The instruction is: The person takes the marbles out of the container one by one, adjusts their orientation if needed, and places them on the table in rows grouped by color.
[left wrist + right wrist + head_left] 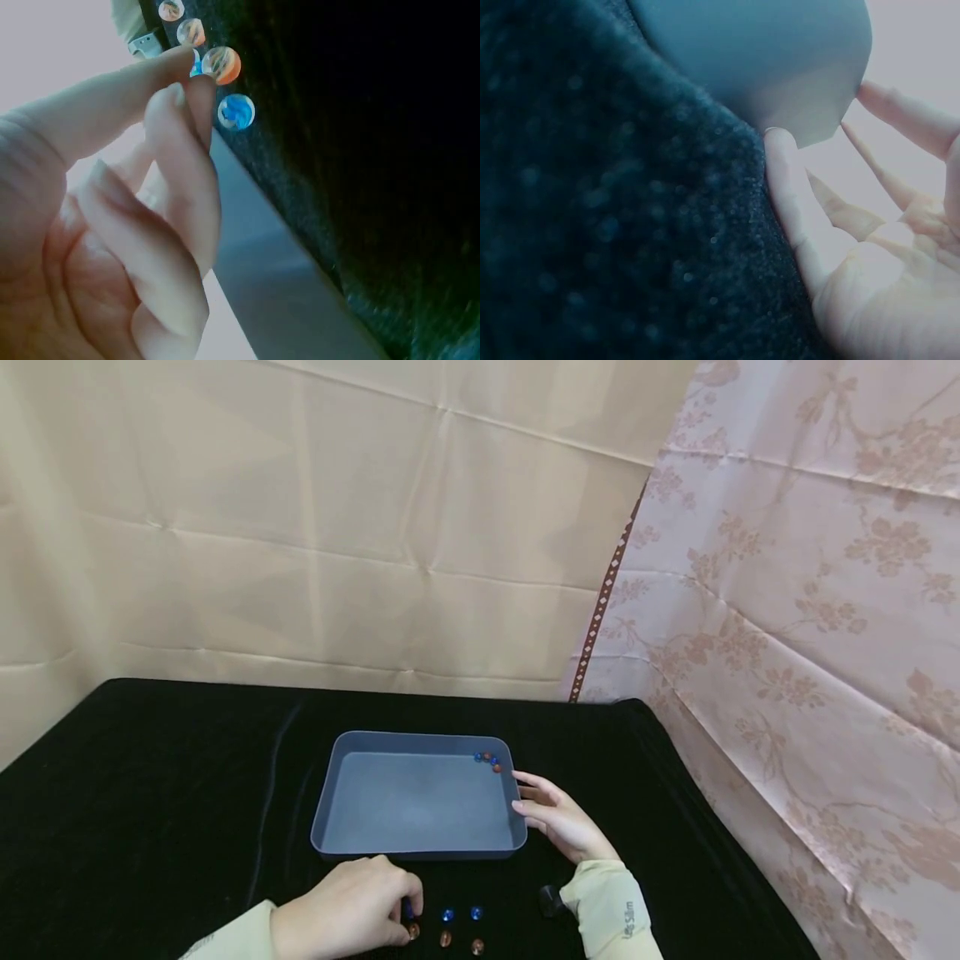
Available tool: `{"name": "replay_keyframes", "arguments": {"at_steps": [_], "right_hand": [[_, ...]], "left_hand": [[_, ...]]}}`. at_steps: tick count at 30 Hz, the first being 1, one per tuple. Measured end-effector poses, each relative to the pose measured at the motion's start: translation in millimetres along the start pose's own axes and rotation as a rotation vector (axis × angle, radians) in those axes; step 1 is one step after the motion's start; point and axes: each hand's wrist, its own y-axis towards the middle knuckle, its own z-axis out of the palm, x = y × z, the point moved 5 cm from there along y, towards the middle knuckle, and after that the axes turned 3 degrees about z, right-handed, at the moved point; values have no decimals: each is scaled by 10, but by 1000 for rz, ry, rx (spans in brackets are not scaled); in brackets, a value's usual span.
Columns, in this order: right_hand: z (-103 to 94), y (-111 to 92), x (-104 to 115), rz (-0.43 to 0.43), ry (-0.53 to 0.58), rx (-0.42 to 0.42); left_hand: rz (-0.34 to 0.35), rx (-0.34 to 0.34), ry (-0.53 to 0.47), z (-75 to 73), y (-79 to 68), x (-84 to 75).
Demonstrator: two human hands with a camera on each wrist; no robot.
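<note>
My left hand (352, 902) is low at the front of the tray, thumb and index fingertips beside an orange-streaked marble (223, 66). A blue marble (236, 112) lies close by, partly covered by the fingers in the head view. Whether the fingertips pinch a marble cannot be made out. On the other side, my right hand (558, 818) touches the right wall of a shallow blue-grey tray (412, 810) with extended, spread fingers. Several blue and orange marbles (493, 762) sit in the tray's far right corner.
Right of the left hand, two blue marbles (447, 915) lie above two orange marbles (446, 939) on the black cloth (187, 793). A small black object (551, 902) is beside the right sleeve. Beige and floral curtains (360, 527) hang behind and at right.
</note>
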Motion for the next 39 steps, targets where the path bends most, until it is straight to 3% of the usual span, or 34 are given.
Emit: {"name": "replay_keyframes", "arguments": {"at_steps": [14,23,32,39], "right_hand": [[-9,12,-20,12,11,16],[-34,23,14,12,-3,0],[-51,36,0,13,-2,5],[-49,42,-36,17,18,13]], "left_hand": [[7,-80,88,-339,120,-117],[-19,-170,204,-705,426,-261],[-132,-258,260,-914,840,-31],[-178,-303,252,-973,1063,116]]}}
